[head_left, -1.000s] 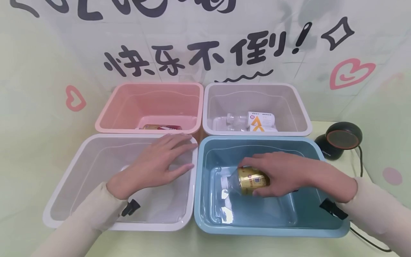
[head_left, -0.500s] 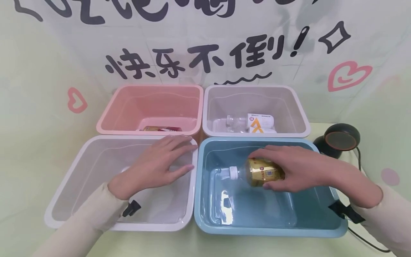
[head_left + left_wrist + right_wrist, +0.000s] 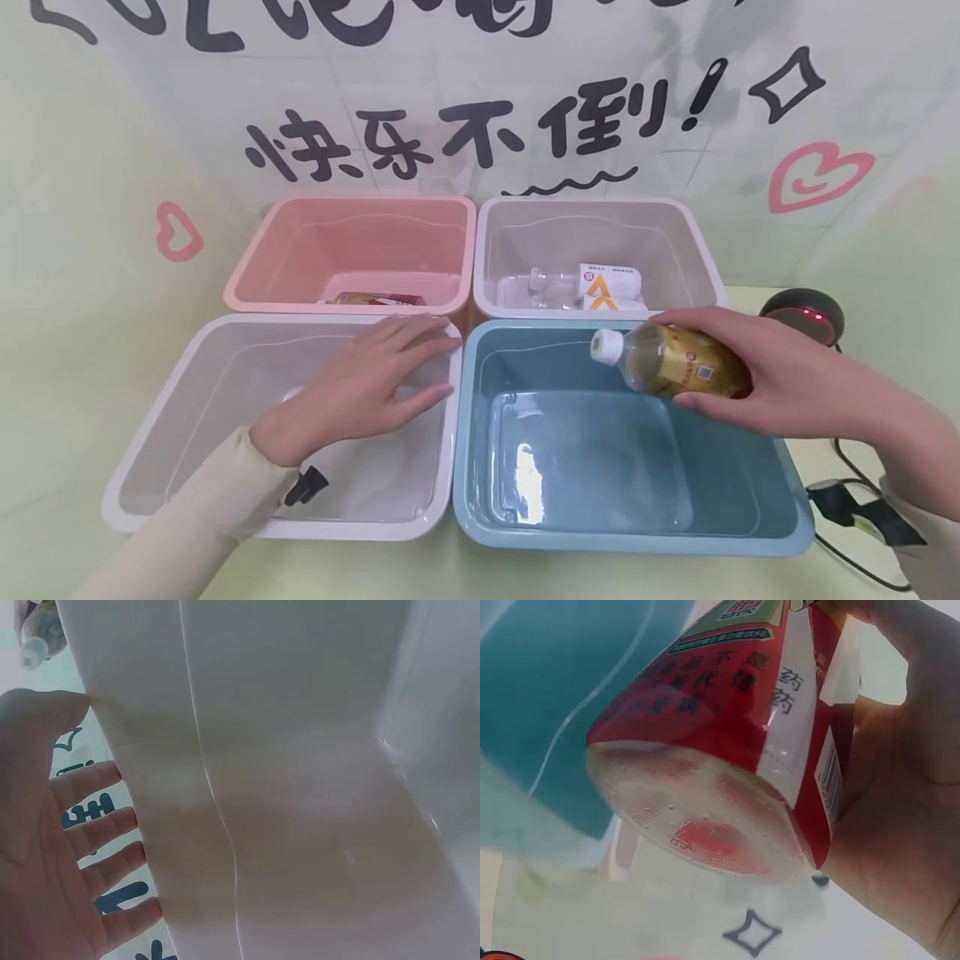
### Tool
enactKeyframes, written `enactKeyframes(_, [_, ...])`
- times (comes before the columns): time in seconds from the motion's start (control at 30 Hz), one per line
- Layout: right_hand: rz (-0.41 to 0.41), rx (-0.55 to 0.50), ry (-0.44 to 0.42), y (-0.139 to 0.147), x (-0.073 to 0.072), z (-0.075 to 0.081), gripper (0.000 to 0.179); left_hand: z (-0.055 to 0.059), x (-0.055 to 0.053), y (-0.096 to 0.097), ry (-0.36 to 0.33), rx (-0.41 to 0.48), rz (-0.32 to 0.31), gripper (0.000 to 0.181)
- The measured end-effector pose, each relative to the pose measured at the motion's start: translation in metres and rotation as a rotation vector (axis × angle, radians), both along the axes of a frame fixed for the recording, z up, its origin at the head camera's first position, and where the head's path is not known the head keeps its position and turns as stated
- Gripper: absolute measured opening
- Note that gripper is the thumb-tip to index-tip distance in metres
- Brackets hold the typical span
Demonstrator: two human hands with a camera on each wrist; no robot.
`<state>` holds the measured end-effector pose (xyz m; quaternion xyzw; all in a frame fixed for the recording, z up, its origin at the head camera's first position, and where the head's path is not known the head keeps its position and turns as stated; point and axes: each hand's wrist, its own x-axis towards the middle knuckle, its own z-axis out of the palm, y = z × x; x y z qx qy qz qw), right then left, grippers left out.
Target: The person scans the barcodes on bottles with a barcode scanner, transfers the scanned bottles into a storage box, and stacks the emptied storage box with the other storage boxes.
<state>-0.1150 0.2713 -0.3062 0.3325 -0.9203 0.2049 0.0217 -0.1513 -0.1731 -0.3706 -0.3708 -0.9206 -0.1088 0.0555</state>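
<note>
In the head view my right hand (image 3: 810,383) grips a plastic bottle (image 3: 686,362) with a white cap and a gold label, its cap pointing left. The bottle is tilted, above the back right part of the blue bin (image 3: 592,483). From the right wrist the bottle (image 3: 712,697) shows a red label side, a barcode and its clear base, with thumb and palm round it. My left hand (image 3: 360,383) rests with extended fingers at the right rim of the pale grey bin (image 3: 345,530); the left wrist view shows its fingertips touching the bin's edge.
Behind stand a pink bin (image 3: 375,237) with a red-and-gold item (image 3: 378,298) and a greyish bin (image 3: 585,229) holding clear bottles (image 3: 611,282) with white labels. A black scanner-like device (image 3: 802,312) with red lights stands at the right, its cable (image 3: 862,567) running along the table.
My right hand has lifted the bottle from low inside the blue bin, up and to the right, towards the black device, whose red lights now show. The left hand has stayed put.
</note>
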Motion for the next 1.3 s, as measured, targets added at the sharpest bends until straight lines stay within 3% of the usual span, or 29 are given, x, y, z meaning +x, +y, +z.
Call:
enactKeyframes(0.27, [-0.162,-0.103,0.003,0.022,0.008,-0.005,0.089,0.0,-0.001,0.0,0.012,0.007,-0.013,0.056])
enactKeyframes(0.6, [-0.282,-0.295,-0.088,0.049,0.017,-0.019,0.091,0.001,-0.001,0.002,0.004,-0.002,-0.009,0.056])
enactKeyframes(0.9, [-0.286,-0.456,-0.059,0.064,0.025,-0.035,0.091,0.002,0.0,0.002,-0.003,-0.005,-0.006,0.057])
enactKeyframes(1.3, [-0.288,-0.62,0.1,0.069,0.028,-0.052,0.089,0.0,0.0,0.001,0.024,0.015,-0.017,0.055])
